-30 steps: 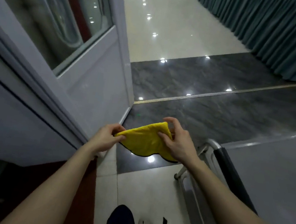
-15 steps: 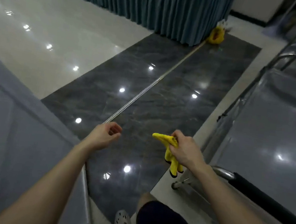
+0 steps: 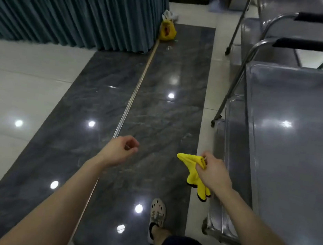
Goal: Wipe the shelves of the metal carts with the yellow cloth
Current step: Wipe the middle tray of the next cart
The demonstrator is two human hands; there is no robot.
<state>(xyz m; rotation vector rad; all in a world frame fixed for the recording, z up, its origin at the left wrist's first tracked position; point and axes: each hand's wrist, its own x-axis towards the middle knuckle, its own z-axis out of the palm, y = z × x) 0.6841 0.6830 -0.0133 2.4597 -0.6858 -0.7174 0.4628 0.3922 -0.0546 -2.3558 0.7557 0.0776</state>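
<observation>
The right hand (image 3: 211, 175) pinched the bunched yellow cloth (image 3: 191, 174) just left of the nearest cart's top shelf (image 3: 297, 144), which ran lengthwise ahead; the left hand (image 3: 120, 150) hung loosely curled, empty, farther off.

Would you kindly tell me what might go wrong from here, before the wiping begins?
1. The cloth hangs bunched from the right hand; wiped like that, it may cover little of the near cart's top shelf.
2. The cart stands on casters, so a firm push may roll it into the second cart behind.
3. The floor looks glossy; the foot may slip in stepping towards the cart.
</observation>
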